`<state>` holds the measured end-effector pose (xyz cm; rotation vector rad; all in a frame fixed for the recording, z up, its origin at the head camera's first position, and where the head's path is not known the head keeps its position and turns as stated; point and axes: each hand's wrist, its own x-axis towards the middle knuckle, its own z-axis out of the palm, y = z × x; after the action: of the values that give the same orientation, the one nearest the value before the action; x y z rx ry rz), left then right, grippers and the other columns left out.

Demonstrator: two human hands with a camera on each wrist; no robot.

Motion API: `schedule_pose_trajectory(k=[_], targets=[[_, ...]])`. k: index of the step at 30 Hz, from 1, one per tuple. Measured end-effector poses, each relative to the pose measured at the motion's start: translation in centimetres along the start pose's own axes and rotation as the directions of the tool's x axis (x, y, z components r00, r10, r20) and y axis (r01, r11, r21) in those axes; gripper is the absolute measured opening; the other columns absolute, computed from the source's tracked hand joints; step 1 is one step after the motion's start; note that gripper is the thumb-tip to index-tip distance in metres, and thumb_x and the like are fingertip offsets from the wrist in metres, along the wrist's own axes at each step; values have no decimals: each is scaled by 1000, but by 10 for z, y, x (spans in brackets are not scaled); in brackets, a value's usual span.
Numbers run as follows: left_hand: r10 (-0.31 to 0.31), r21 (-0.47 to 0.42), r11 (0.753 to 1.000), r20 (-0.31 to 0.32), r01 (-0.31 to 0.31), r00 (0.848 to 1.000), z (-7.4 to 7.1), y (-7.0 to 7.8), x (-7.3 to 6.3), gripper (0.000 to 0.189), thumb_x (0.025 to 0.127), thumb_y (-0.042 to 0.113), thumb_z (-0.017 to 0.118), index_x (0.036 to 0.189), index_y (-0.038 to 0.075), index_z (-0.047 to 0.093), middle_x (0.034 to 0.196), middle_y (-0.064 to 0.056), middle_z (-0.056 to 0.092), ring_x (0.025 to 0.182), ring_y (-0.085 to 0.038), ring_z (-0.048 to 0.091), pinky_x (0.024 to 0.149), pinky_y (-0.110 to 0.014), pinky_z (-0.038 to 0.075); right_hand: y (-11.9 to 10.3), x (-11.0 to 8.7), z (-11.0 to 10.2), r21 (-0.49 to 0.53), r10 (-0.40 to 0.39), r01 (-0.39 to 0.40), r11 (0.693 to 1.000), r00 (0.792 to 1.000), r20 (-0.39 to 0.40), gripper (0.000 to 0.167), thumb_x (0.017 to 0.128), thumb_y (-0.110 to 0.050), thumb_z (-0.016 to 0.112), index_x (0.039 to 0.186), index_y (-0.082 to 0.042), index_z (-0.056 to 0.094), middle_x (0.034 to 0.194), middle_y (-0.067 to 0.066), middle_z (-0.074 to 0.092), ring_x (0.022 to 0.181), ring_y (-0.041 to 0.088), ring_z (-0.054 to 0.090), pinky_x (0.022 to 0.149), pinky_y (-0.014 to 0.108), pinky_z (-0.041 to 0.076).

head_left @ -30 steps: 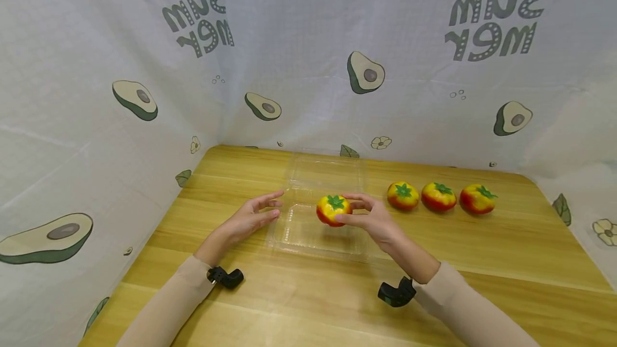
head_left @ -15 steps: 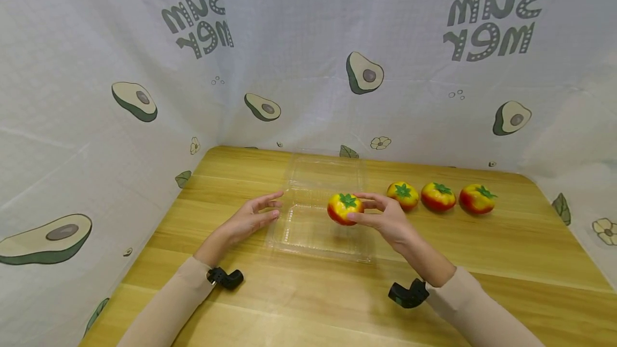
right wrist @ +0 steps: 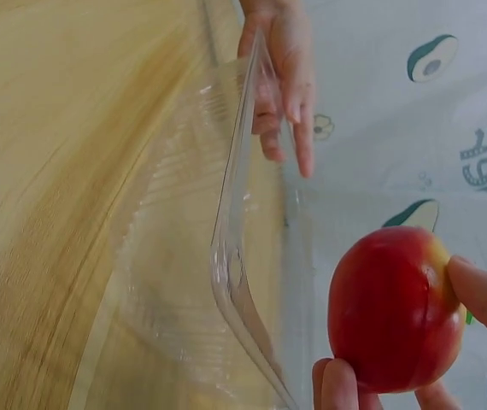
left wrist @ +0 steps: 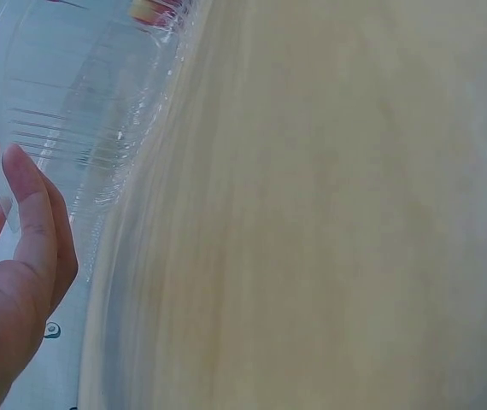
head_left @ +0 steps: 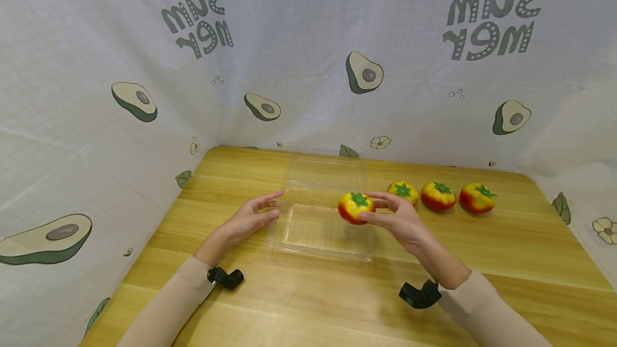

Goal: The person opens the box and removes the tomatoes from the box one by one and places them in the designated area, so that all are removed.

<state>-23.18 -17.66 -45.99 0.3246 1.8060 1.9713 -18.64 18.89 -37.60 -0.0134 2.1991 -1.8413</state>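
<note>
My right hand (head_left: 402,222) pinches a shiny red-and-yellow, tomato-like fruit (head_left: 356,209) with a green leafy top. In the head view the fruit overlaps the right side of a clear plastic clamshell box (head_left: 308,229), whose lid (head_left: 328,171) lies folded back. The right wrist view shows the red underside of the fruit (right wrist: 393,312) between thumb and fingers, beside the box rim (right wrist: 220,248). At the left edge of the box is my left hand (head_left: 248,221), fingers extended and apart. Its fingertips (left wrist: 21,162) are right at the rim in the left wrist view.
Three similar fruits stand in a row to the right: one (head_left: 403,190) partly behind my right hand, a middle one (head_left: 438,198) and an outer one (head_left: 476,200). The wooden table (head_left: 289,304) meets an avocado-print cloth (head_left: 308,68) at the back and sides.
My right hand has moved steadily to the right with the fruit, across the box toward its right side. The left hand stays where it was, as do the three fruits in the row.
</note>
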Motion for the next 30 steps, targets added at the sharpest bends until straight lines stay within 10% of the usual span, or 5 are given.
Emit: schedule_pose_trajectory(k=[30], targets=[[-19,22,1000,1,19,1000,0,3,0,61,99,4,60,155,7,35,148,-26,35,130,-35,45,101,-27,48,22,-5,-52,95,-6,8,995,1000,-15,47,93,-9,72,138,-12,59,125,15,43,101,11,57,88,23,55]])
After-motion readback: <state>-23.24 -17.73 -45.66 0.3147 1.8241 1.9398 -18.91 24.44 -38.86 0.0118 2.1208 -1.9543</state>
